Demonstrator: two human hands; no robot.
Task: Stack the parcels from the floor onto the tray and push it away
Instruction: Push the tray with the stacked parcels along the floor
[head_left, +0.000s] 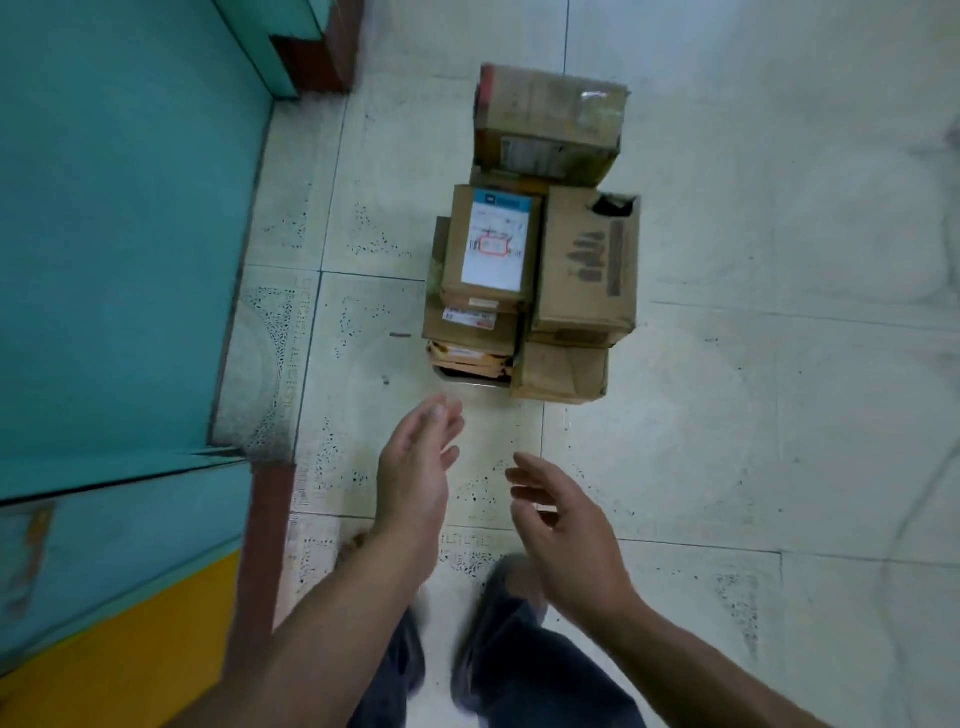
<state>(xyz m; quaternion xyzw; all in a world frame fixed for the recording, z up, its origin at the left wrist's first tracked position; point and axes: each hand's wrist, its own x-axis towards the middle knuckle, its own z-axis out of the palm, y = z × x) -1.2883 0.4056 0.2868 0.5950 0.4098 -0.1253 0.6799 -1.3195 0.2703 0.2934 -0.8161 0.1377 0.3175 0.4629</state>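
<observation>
Cardboard parcels (540, 234) sat stacked on tray (470, 382), only its near edge showing, on tiled floor (727, 415). Left hand (415, 478) and right hand (566, 530) hung spread and empty, near the stack.

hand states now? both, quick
Left hand: open, empty, short of the stacked parcels.
Right hand: open, empty, fingers spread.

Both hands (415, 467) (561, 530) open, empty — parcels (535, 249) stacked just ahead on the tiled floor (753, 415).
</observation>
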